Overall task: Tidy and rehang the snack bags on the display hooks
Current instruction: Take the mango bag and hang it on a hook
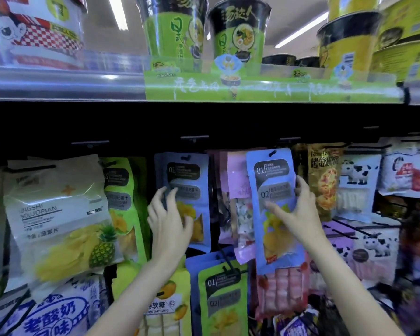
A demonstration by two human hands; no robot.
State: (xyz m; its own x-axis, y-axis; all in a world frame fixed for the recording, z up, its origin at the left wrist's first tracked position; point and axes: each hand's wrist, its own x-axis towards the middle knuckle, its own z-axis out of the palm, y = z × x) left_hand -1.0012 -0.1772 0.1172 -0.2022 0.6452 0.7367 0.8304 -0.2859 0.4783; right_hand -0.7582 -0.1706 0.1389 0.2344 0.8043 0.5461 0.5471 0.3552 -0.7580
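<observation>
Head view: right hand point(298, 209) grips blue bag point(273, 190); left hand point(167, 219) open.

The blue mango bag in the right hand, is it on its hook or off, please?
Off: the right hand holds the blue mango bag tilted, its hang hole empty.

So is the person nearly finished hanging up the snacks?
Not yet. Some look done: the pineapple bag and a blue mango bag hang on hooks. In hand: the right hand holds another blue bag up, its hole apparently not on a hook, while the left hand touches the hanging blue one. Left: hooking it and straightening the crooked bags below.
</observation>
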